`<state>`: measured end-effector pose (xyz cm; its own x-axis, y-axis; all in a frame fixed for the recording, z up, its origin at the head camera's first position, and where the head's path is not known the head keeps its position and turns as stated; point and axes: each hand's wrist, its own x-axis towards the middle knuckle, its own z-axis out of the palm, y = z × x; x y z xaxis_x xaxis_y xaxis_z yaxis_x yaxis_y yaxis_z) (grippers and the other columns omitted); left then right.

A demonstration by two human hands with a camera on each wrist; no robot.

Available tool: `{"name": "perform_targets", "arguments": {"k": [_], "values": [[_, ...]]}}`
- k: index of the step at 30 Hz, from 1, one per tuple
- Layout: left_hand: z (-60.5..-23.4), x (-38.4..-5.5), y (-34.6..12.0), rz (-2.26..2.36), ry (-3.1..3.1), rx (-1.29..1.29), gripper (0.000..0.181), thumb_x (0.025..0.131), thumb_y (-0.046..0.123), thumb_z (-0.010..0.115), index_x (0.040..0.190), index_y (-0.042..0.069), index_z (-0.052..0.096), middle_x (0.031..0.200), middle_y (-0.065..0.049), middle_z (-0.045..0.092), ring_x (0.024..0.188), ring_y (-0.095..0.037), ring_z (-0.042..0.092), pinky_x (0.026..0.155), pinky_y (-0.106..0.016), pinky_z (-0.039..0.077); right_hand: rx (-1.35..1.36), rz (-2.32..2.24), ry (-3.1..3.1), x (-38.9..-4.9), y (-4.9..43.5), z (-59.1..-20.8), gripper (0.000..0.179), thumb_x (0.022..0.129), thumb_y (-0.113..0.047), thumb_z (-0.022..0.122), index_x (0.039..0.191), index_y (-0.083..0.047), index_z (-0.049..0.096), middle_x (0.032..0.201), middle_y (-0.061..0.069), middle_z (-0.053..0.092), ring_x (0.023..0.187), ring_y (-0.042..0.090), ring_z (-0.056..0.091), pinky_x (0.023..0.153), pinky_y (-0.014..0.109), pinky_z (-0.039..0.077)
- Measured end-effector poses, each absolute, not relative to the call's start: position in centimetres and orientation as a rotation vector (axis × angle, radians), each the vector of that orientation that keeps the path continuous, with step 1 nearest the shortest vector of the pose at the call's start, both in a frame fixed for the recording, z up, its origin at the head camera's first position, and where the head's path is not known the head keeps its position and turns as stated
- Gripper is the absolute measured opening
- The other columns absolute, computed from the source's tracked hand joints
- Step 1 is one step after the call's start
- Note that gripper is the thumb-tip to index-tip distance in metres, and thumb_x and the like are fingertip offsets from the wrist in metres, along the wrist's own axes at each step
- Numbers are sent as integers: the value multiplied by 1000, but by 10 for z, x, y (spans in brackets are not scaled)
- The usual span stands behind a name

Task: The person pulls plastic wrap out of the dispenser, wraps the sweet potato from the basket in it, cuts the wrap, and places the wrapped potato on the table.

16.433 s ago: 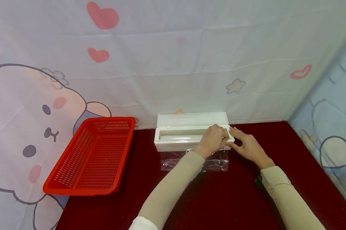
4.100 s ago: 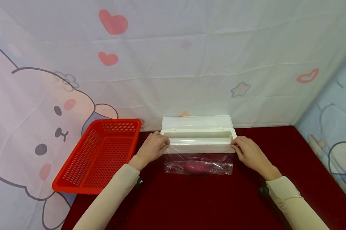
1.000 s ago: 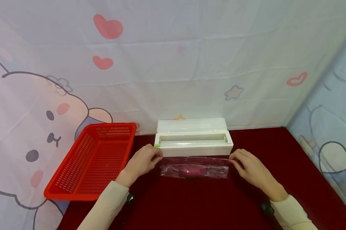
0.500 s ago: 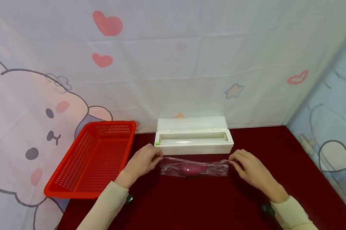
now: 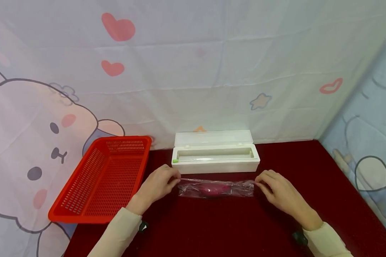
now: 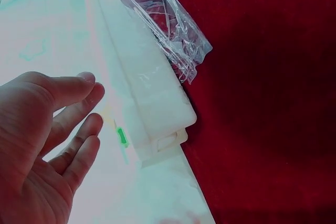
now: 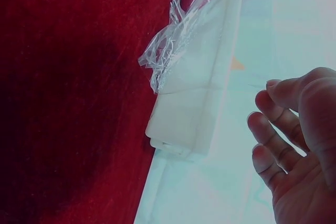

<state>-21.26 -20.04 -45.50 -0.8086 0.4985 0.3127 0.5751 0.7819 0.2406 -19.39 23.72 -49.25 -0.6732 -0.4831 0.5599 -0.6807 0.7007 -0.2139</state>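
In the head view, an oblong pinkish-purple thing (image 5: pixel 213 189) lies on the dark red tabletop under clear, wrinkled cling film (image 5: pixel 241 189). My left hand (image 5: pixel 157 184) pinches the film's far left corner between thumb and index finger. At the far right corner my right hand (image 5: pixel 278 189) pinches it likewise, the film drawn out in a line between the two. Just behind stands a white cling film dispenser box (image 5: pixel 215 167), its lid (image 5: pixel 213 138) raised and a green slide cutter (image 5: pixel 175 161) at its left end. Both wrist views show thumb and index fingertips meeting.
To the left stands a red plastic basket (image 5: pixel 112 178) with slotted sides, close to my left forearm. A pale printed cloth (image 5: pixel 186 82) hangs behind the table (image 5: pixel 212 228), and another borders its right side.
The pink-purple thing has appeared under the film. The green cutter went from the box's right end to its left, and the film came off the box. Lately my hands have lowered its far edge slightly.
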Motion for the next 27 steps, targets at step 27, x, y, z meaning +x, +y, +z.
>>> {"name": "perform_targets", "arguments": {"k": [27], "values": [[-463,-201,-198,-485,-2808,-807,10,92,9,84,96,17,80,94,6,76,89,-11,65,82,-32,60,877,556,-2499,-180,236,-499,27,84,-1,87,100,-18,74,95,-10,68,86,4,58,73,31,58]]}}
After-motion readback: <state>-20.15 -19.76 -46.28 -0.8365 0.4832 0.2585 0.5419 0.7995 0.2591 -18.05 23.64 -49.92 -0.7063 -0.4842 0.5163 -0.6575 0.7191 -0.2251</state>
